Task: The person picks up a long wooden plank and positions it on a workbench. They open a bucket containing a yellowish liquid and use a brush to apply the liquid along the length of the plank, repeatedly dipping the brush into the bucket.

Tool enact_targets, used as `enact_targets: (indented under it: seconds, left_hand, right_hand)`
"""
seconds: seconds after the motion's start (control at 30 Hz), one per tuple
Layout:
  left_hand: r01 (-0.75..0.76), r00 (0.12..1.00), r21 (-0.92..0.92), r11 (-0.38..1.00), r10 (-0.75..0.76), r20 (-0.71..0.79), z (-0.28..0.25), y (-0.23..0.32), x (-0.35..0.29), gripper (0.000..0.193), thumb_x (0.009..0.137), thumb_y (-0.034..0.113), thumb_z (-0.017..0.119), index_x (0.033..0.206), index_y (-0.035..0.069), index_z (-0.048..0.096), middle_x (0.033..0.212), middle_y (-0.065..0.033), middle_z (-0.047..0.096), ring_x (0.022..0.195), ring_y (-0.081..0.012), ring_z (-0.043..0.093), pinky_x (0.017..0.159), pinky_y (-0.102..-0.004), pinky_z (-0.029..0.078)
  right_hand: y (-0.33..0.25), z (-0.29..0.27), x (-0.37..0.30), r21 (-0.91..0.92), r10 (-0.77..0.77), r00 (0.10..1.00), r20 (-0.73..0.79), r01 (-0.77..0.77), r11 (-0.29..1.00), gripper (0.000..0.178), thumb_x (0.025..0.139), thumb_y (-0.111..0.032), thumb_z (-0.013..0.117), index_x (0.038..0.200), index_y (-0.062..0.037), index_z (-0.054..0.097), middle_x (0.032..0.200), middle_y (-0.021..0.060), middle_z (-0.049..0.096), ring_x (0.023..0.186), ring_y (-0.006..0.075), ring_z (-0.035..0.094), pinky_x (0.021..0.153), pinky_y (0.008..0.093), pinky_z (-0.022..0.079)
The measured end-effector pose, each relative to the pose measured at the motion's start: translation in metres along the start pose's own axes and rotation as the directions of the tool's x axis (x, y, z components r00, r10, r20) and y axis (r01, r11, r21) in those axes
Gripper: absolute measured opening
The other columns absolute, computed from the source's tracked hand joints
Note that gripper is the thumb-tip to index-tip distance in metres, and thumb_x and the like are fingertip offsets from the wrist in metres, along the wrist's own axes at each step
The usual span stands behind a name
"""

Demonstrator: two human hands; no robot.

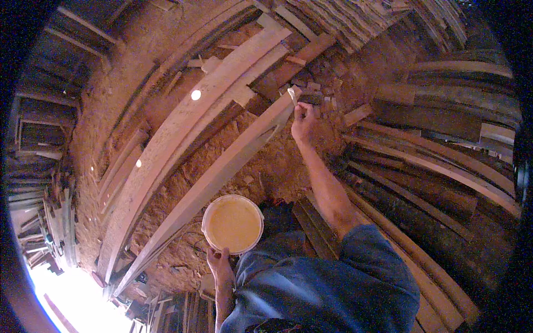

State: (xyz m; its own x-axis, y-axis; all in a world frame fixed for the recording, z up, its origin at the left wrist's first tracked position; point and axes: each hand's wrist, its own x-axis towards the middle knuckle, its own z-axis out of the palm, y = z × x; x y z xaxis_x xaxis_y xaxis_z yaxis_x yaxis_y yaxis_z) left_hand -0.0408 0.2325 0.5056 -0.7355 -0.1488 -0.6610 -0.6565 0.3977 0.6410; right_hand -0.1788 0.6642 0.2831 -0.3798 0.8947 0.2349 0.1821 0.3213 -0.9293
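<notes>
My left hand (219, 263) grips the near rim of a round white bucket (206, 225) with its thumb over the edge. A yellowish-tan liquid (234, 224) shows inside. Stretched far forward, my right hand (305, 119) has its fingers closed on a small, thin, pale tool (293, 97), too small to tell its kind. The tool's whitish end is at the far end of a long wooden beam (222, 155), and it appears to touch the wood. That beam runs from the lower left up to the far middle, passing just beyond the bucket.
Another wide plank (183, 119) lies alongside, to the left, with bright light spots on it. Wood offcuts (327, 83) are scattered past my right hand. Stacked boards (444, 119) fill the right side, and more timber (361, 25) stands at the back. Reddish shavings-strewn ground (239, 177) lies between.
</notes>
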Motion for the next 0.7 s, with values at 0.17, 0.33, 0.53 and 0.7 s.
enact_targets:
  seconds: [0.17,0.33,0.53,0.7]
  left_hand:
    - [0.027,0.998,-0.069,0.997,-0.024,0.051,0.002,-0.019,0.011,0.050,0.086,0.006,0.069,0.132,-0.003,0.049,0.122,-0.0149,0.060,0.110,-0.0239,0.057,0.099,-0.0375,0.044]
    - [0.058,0.998,0.002,0.998,-0.058,0.033,0.006,-0.049,0.037,0.059,0.086,0.010,0.071,0.138,-0.004,0.045,0.128,-0.0154,0.058,0.115,-0.0251,0.055,0.103,-0.0380,0.042]
    - [0.030,0.995,-0.034,0.999,-0.027,0.093,0.008,-0.051,0.048,0.051,0.086,0.010,0.069,0.131,-0.005,0.049,0.125,-0.0156,0.059,0.115,-0.0260,0.055,0.102,-0.0390,0.042]
    - [0.012,0.994,-0.129,0.992,0.002,0.106,0.013,-0.044,0.045,0.050,0.087,0.012,0.068,0.130,-0.006,0.049,0.122,-0.0166,0.059,0.115,-0.0270,0.055,0.101,-0.0397,0.043]
  right_hand:
    - [-0.004,-0.010,-0.014,-0.297,-0.099,0.987,0.127,0.134,0.945,0.022,0.096,-0.025,0.064,0.102,-0.0040,0.060,0.097,0.0186,0.067,0.092,0.0372,0.064,0.084,0.0448,0.049]
    - [-0.027,-0.025,-0.020,-0.400,-0.074,0.930,0.360,0.226,0.888,0.017,0.094,-0.020,0.065,0.099,-0.0051,0.057,0.086,0.0198,0.067,0.081,0.0409,0.065,0.071,0.0491,0.050]
    - [-0.038,-0.037,0.005,-0.396,0.043,0.851,0.523,0.198,0.897,0.018,0.093,-0.021,0.067,0.102,-0.0075,0.059,0.091,0.0183,0.068,0.080,0.0393,0.065,0.069,0.0486,0.050]
    - [-0.012,-0.035,0.050,-0.412,-0.124,0.939,0.320,0.256,0.874,0.017,0.094,-0.022,0.065,0.103,-0.0076,0.064,0.092,0.0143,0.070,0.084,0.0383,0.066,0.072,0.0458,0.050]
